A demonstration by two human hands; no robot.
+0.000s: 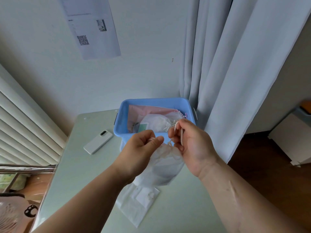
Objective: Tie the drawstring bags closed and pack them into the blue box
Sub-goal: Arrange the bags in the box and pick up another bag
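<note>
A sheer white drawstring bag [161, 167] hangs between my hands above the table, its neck gathered. My left hand [139, 152] pinches one pale drawstring end. My right hand [190, 142] grips the other string, which loops over its fingers. Just behind my hands stands the blue box [121, 121], holding several bags, among them a white one [156, 122] and a pink one [144, 110]. Another flat white bag [136, 204] lies on the table under the held one.
A white phone [98, 142] lies face down on the pale table [80, 174], left of the box. Grey curtains [227, 73] hang at the right behind the box. Blinds [25, 123] line the left wall. The table's left edge drops to the floor.
</note>
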